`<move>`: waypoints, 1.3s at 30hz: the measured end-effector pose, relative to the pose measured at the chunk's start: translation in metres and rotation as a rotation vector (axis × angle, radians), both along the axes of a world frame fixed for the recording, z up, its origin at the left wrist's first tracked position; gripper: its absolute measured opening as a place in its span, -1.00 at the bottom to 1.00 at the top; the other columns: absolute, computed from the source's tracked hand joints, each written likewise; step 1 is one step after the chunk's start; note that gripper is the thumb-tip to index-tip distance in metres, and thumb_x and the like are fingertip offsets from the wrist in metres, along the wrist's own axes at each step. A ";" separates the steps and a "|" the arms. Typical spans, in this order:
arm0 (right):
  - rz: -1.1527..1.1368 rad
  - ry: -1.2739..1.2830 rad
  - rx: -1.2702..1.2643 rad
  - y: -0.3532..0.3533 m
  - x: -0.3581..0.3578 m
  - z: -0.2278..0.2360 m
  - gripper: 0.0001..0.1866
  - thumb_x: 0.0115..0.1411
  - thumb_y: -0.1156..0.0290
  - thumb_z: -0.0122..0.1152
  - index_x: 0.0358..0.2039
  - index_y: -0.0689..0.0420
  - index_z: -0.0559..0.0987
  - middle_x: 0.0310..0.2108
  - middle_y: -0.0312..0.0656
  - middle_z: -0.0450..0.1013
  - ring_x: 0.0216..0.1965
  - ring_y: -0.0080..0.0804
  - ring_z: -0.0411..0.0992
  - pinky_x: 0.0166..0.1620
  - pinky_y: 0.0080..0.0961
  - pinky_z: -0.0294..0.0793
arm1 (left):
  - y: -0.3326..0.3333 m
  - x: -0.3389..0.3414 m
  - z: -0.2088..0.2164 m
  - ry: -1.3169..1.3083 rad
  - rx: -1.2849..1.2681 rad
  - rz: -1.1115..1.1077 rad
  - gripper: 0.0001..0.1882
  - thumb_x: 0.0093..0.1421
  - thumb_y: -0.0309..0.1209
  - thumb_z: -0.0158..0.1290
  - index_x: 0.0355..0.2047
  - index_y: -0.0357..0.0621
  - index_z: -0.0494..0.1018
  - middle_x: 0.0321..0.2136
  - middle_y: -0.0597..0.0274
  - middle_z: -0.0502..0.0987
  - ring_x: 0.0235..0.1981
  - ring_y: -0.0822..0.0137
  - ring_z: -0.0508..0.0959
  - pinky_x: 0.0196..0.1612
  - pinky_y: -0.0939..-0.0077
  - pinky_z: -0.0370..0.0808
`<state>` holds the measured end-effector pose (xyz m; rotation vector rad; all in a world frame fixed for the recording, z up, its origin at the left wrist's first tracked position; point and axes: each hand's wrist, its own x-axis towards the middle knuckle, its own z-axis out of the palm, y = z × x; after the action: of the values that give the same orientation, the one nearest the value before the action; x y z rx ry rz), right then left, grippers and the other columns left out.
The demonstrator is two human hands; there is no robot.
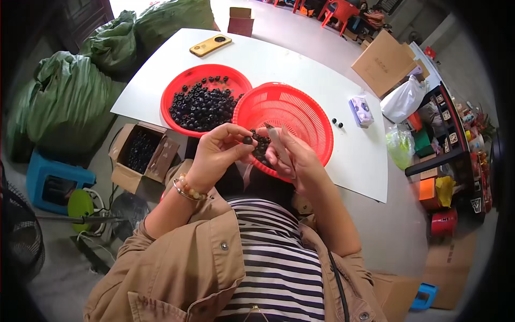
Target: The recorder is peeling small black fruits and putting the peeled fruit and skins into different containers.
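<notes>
I watch over a white tabletop [257, 59] carrying two red baskets: a round one [206, 99] full of dark beads toward the left edge, and a slotted one [292, 115] overhanging the near edge, tilted toward the lap. I judge that overhang the main risk; a nudge could tip it and spill its beads. Open room lies toward the right edge, past two loose beads [337, 122]. My left hand [217, 153] pinches one dark bead [248, 140] between fingertips at the near edge; a slip would likely drop it floorward. My right hand [292, 158] grips a slim pale tool [279, 142].
</notes>
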<state>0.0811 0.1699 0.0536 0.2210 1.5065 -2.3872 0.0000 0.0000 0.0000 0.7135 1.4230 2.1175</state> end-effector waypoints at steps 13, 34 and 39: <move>-0.059 0.164 0.339 -0.011 0.018 0.004 -0.66 0.16 0.36 0.04 -0.07 0.19 0.37 -0.42 -0.33 0.42 -0.37 -0.67 0.34 -0.27 -0.71 0.32 | -0.001 0.003 -0.002 -0.005 0.063 -0.014 -0.80 0.02 -0.63 0.05 -0.30 -0.27 0.40 -0.42 0.22 0.49 -0.46 0.49 0.49 -0.37 0.67 0.46; -0.055 0.318 0.517 -0.011 0.028 -0.002 -0.69 0.14 0.45 0.05 -0.09 0.21 0.39 -0.49 -0.40 0.38 -0.46 -0.79 0.25 -0.36 -0.80 0.25 | -0.002 0.004 0.000 -0.057 0.065 -0.095 -0.85 0.04 -0.58 0.06 -0.33 -0.29 0.44 -0.52 0.31 0.46 -0.52 0.56 0.46 -0.45 0.71 0.42; -0.064 0.329 0.512 -0.011 0.028 -0.005 -0.70 0.14 0.45 0.05 -0.09 0.22 0.39 -0.44 -0.36 0.40 -0.42 -0.78 0.27 -0.33 -0.79 0.28 | -0.001 0.004 -0.002 -0.072 0.081 -0.103 -0.86 0.05 -0.57 0.05 -0.33 -0.28 0.44 -0.51 0.30 0.47 -0.52 0.55 0.46 -0.45 0.71 0.43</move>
<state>0.1092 0.1592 0.0486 -0.0182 2.2811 -2.1114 0.0036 -0.0014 -0.0021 0.7179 1.2423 2.1093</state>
